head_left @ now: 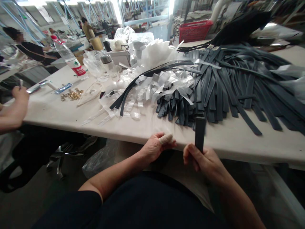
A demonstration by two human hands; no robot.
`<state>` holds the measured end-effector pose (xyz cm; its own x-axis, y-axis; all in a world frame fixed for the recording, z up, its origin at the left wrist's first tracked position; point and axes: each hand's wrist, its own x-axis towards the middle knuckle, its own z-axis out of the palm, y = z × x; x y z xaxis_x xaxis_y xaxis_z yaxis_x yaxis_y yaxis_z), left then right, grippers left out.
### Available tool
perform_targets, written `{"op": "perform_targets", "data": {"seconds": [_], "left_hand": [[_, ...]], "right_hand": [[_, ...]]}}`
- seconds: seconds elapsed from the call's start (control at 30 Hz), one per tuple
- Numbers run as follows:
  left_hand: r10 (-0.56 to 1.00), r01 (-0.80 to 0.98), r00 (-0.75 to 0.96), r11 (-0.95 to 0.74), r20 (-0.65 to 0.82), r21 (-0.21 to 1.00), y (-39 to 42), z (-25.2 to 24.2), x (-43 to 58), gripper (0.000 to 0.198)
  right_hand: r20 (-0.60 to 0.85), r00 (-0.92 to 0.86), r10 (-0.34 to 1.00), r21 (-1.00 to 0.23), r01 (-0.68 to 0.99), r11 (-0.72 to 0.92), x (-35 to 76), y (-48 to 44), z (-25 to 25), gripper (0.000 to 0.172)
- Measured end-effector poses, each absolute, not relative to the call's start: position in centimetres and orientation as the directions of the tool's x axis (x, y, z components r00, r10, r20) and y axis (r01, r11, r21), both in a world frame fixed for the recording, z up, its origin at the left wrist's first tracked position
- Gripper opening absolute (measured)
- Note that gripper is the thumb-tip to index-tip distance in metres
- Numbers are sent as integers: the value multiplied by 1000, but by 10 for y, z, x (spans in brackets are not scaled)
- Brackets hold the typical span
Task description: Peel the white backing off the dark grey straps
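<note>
My right hand is closed around a dark grey strap, which stands upright from the fist just past the table's front edge. My left hand is at the edge to its left, with a pale cover on the thumb. Its fingers are curled in against the thumb, and whatever may be between them is hidden. Behind both hands lies a big heap of similar dark straps. Crumpled white translucent strips are piled against the heap's left side.
Brass-coloured metal pieces, a blue packet, a water bottle and a glass jar stand or lie on the left of the table. A red basket is behind. A co-worker's hand reaches in at far left.
</note>
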<state>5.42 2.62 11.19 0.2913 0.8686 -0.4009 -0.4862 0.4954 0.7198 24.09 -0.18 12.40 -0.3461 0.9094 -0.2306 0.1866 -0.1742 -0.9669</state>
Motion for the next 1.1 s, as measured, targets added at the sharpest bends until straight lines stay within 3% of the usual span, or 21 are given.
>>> {"op": "perform_targets", "data": {"seconds": [0.13,0.43,0.77,0.9,0.97,1.1], "left_hand": [[883,-550,249,468,-399,692,36,113,59,48],[909,-561,259,416,-326,715,31,113,64,38],[824,-308,415,526,-386,792,1,108,61,31],[920,-387,212,389,-329,836,6,107,51,30],[951,-448,86,303,-297,841,11,106,45,30],[925,-407,172,380,-339,831,3,100,47,33]], "right_hand": [[-364,-497,788,-931,212,-296,234,-35,101,61],[-427,-476,769,-904,214,-370,227,-43,80,67],[-385,-608,694,-903,94,-419,223,-31,86,68],[-280,-570,772,-957,105,-270,243,-46,80,54],[-307,-511,803,-952,172,-255,260,-64,68,54],[-448,-389,805,-894,160,-419,279,-88,47,64]]}}
